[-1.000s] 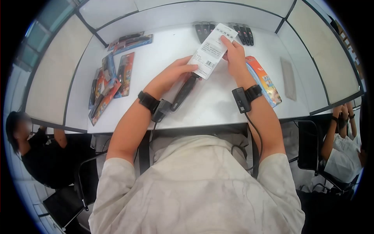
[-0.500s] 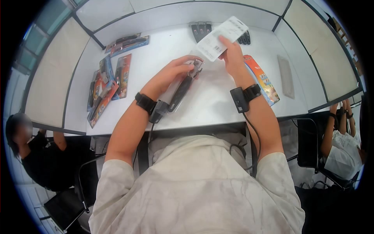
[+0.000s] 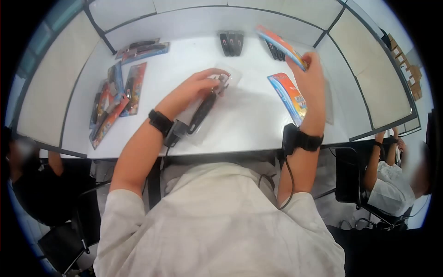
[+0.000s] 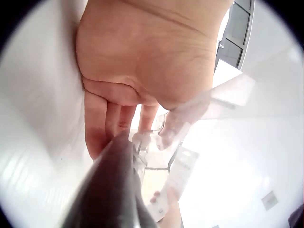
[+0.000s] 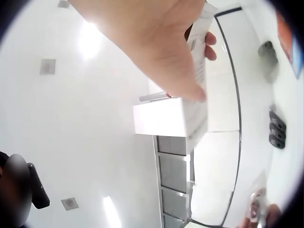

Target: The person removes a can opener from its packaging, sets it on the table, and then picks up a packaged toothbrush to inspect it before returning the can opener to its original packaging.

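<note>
My left hand [image 3: 191,91] holds a black-handled tool [image 3: 203,113] with a metal head, lying in a clear plastic shell [image 3: 234,76]. The fingers and thumb close round the head end, and the dark handle [image 4: 102,190] fills the lower part of the left wrist view. My right hand [image 3: 311,76] pinches a backing card [image 3: 282,42] at its near end, tilted above the table. Its orange and blue face shows in the head view, its white printed back in the right wrist view. Below it, another orange and blue card [image 3: 288,94] lies on the table.
Several carded tools [image 3: 108,108] overlap at the left, with more packs [image 3: 144,50] behind them. Three black handles [image 3: 231,42] stand in a row at the back; further black handles [image 3: 275,51] are partly hidden by the raised card. White partitions [image 3: 350,69] enclose the table.
The card has come away from the plastic shell, and my right hand has carried it right and turned it, bringing the coloured face into view. My left hand keeps its hold on the tool.
</note>
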{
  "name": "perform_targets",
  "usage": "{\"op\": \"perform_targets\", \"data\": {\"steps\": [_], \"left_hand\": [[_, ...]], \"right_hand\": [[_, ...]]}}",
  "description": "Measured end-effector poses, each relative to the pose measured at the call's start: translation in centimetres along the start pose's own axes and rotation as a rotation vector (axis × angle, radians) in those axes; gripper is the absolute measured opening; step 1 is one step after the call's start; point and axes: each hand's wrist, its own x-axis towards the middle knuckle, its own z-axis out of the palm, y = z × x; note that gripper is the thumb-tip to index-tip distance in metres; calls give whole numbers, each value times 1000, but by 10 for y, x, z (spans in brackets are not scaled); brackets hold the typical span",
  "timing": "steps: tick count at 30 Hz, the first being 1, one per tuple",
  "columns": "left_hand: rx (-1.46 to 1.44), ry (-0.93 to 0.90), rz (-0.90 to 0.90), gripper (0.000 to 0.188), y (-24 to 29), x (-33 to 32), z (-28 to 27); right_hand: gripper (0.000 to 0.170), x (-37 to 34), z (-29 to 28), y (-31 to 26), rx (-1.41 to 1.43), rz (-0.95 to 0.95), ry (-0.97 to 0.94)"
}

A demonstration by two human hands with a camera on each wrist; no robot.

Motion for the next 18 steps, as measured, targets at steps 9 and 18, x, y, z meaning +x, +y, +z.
{"op": "perform_targets", "data": {"steps": [9, 18], "left_hand": [[54, -23, -32, 42, -10, 6, -9], [32, -41, -53, 41, -7, 7, -8]], "right_hand": [[52, -59, -8, 75, -499, -158, -76], [67, -67, -9, 72, -511, -144, -109]]}}
